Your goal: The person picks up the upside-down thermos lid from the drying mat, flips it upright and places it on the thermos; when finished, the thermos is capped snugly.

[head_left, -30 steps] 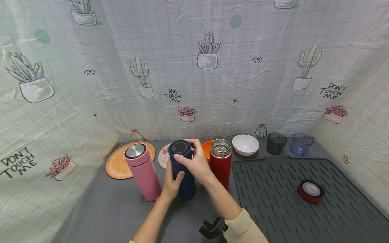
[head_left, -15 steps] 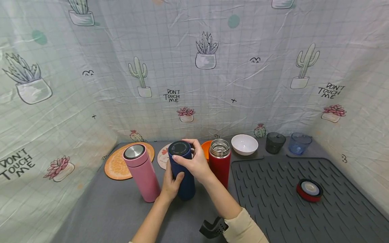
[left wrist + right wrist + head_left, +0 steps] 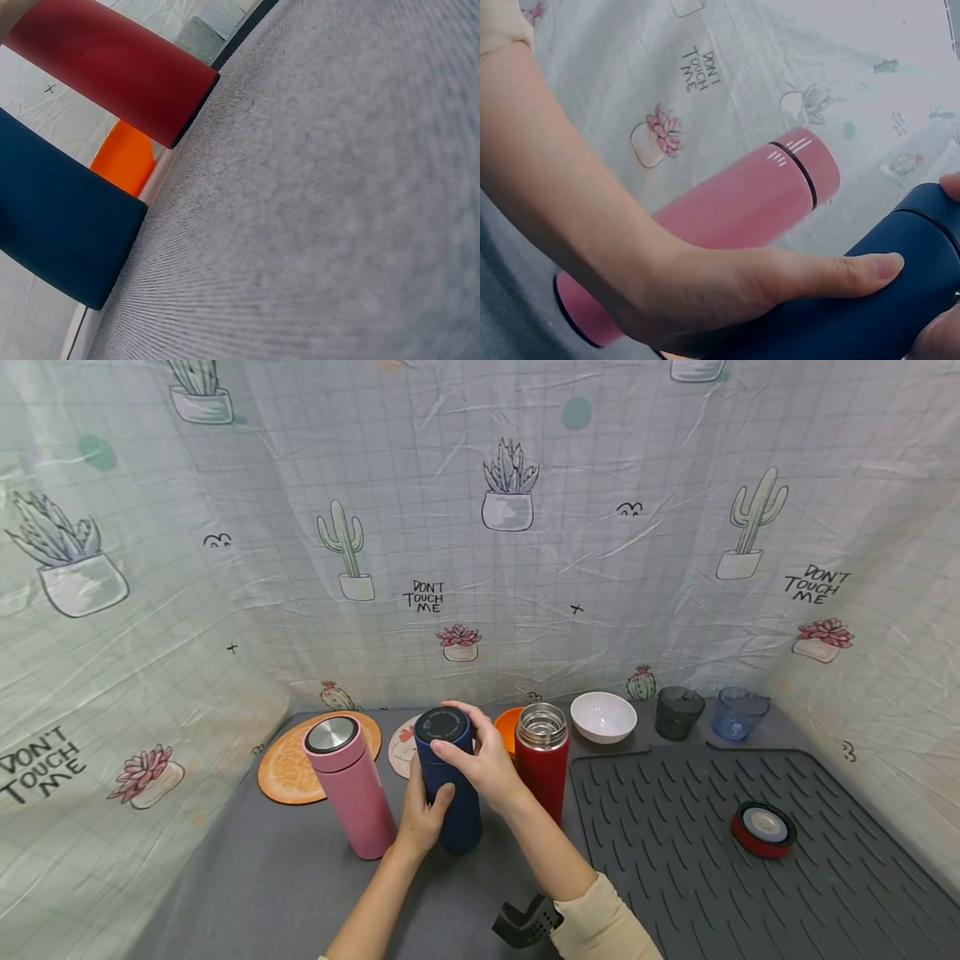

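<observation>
A dark blue flask [image 3: 450,785] stands upright on the grey table [image 3: 285,877]. My left hand [image 3: 423,814] grips its body from the near side, thumb up the front. My right hand [image 3: 480,756] grips the blue cap [image 3: 444,731] at the top, fingers curled round its rim. The blue flask [image 3: 60,225] shows with the red one [image 3: 112,71] in the left wrist view. In the right wrist view the left thumb [image 3: 832,274] lies along the blue flask [image 3: 855,315], with the pink flask [image 3: 727,217] behind.
A pink flask [image 3: 348,785] stands left of the blue one, an open red flask [image 3: 542,760] to its right. A red lid [image 3: 763,829] lies on the ribbed dark mat [image 3: 712,860]. Along the back: orange coaster [image 3: 288,764], white bowl [image 3: 603,717], dark cup [image 3: 678,712], blue glass [image 3: 738,712].
My right hand's fingers have shifted slightly round the blue cap; the flask and left hand stay in place. The view has drifted a little.
</observation>
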### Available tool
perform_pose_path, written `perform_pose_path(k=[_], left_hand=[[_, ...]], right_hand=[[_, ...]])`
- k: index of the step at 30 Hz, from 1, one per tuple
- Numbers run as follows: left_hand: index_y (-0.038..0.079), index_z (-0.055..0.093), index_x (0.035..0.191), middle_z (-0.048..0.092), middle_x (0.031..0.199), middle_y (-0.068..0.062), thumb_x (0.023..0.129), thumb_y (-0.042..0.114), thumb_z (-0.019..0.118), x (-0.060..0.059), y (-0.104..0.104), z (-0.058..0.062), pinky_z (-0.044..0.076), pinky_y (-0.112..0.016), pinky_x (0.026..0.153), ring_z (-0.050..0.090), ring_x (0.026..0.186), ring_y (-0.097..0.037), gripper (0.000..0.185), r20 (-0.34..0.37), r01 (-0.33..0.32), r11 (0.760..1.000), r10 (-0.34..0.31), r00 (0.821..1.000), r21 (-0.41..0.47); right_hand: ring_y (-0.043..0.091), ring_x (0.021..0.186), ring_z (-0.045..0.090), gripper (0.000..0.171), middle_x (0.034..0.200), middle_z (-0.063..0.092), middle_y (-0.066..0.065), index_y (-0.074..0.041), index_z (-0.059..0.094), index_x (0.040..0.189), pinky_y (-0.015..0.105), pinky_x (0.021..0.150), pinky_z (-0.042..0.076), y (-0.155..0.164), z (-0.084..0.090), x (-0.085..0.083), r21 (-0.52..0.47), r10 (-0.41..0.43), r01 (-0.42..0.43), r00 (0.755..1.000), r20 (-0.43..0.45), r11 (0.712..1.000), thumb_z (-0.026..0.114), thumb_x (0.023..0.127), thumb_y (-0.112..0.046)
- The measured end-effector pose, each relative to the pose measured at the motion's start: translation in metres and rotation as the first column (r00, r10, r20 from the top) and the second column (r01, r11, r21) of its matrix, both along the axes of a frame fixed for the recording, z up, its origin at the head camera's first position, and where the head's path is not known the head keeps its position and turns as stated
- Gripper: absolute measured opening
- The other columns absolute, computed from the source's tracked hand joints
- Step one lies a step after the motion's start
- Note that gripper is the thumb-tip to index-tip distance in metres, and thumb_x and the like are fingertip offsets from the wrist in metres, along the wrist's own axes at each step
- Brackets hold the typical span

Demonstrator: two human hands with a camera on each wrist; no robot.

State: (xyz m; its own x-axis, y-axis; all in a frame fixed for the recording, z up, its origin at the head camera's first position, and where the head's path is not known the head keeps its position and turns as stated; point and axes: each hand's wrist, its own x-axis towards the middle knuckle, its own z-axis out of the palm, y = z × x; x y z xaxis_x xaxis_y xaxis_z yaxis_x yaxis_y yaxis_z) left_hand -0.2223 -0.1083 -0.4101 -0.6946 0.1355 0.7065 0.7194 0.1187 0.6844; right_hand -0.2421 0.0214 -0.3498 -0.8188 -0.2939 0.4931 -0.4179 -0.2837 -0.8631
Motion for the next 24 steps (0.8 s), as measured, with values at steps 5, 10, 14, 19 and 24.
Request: perform_pose_path(k=[5,10,14,19,24], left_hand=[[-0.009,0.027,0.131,0.051,0.111,-0.025,0.093,0.022,0.052,0.002,-0.001,0.000,0.049,-0.031,0.080,0.055,0.098,-0.010,0.054,-0.003,-0.011,1.000,0.011,1.000,-0.008],[-0.010,0.028,0.130,0.053,0.108,-0.025,0.094,0.023,0.052,0.003,-0.002,0.000,0.050,-0.032,0.078,0.056,0.094,-0.013,0.054,-0.035,-0.030,0.999,0.029,0.999,-0.021],[-0.010,0.027,0.130,0.054,0.107,-0.027,0.095,0.032,0.049,0.003,-0.004,0.001,0.051,-0.035,0.077,0.058,0.093,-0.019,0.059,-0.059,-0.036,0.998,0.033,0.998,-0.049],[-0.008,0.026,0.133,0.055,0.109,-0.027,0.095,0.035,0.047,0.003,-0.007,0.003,0.051,-0.035,0.078,0.059,0.094,-0.020,0.061,-0.057,-0.024,0.996,0.019,0.998,-0.087],[-0.011,0.035,0.126,0.057,0.106,-0.026,0.092,0.018,0.051,0.001,-0.010,0.008,0.050,-0.032,0.079,0.059,0.095,-0.017,0.048,-0.070,-0.028,0.995,0.021,0.997,-0.100]], right_hand=[[0.022,0.099,0.053,0.052,0.117,0.053,0.017,-0.001,0.044,0.129,0.037,0.083,0.049,-0.002,-0.001,0.000,-0.005,-0.012,0.012,1.000,-0.008,1.000,0.065,0.082,-0.010],[0.024,0.100,0.053,0.055,0.118,0.051,0.018,0.001,0.040,0.131,0.038,0.085,0.048,-0.002,-0.001,0.002,-0.006,0.000,0.000,1.000,0.013,1.000,0.064,0.082,-0.009],[0.024,0.103,0.052,0.056,0.121,0.050,0.017,-0.002,0.038,0.133,0.038,0.087,0.047,-0.002,0.000,0.005,0.002,0.011,-0.011,0.999,0.040,1.000,0.064,0.084,-0.012],[0.027,0.105,0.051,0.057,0.123,0.049,0.017,-0.005,0.037,0.135,0.039,0.088,0.046,-0.001,0.004,0.007,0.020,0.002,-0.004,0.998,0.064,1.000,0.063,0.085,-0.013],[0.028,0.113,0.043,0.056,0.130,0.043,0.016,-0.008,0.036,0.136,0.043,0.095,0.040,0.003,0.011,0.009,0.057,-0.033,0.031,0.999,0.023,0.998,0.061,0.086,-0.013]])
